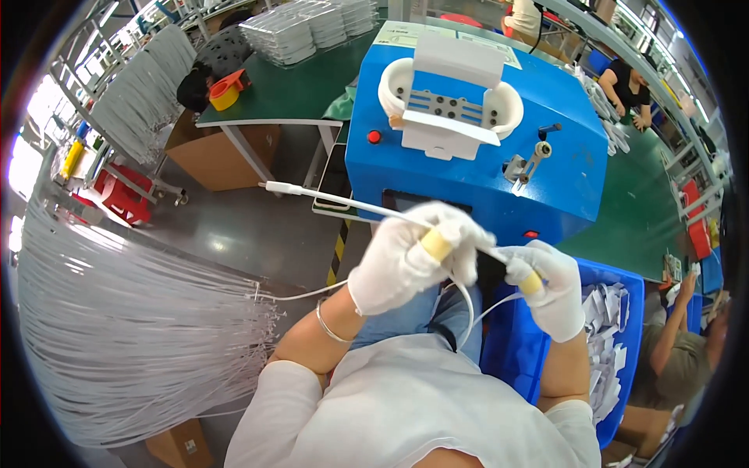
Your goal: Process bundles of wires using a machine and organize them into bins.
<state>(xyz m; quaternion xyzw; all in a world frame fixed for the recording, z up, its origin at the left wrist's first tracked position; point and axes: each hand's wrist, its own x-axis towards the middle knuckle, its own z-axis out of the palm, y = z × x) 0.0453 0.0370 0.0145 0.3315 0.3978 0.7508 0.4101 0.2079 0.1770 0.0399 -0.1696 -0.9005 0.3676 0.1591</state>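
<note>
A white cable (pixel 343 200) runs between my hands in front of the blue machine (pixel 476 183). Its plug end juts out to the left, past my fingers. My left hand (pixel 406 253), in a white glove with yellow tape round a finger, is closed on the cable. Farther right, my right hand (pixel 552 292), gloved and taped alike, pinches the cable with fingers closed. A loop of cord droops below the hands, over my lap. On top of the machine sits a white holder (pixel 503 109) with an upright white flap and a metal plate bearing dark fasteners.
Many white cables (pixel 140 327) hang in a thick bundle at the left. A blue bin (pixel 538 343) with white scraps stands by my right arm. A tape dispenser (pixel 226 91) and stacked clear trays (pixel 304 31) are on the green table. Co-workers sit at the right.
</note>
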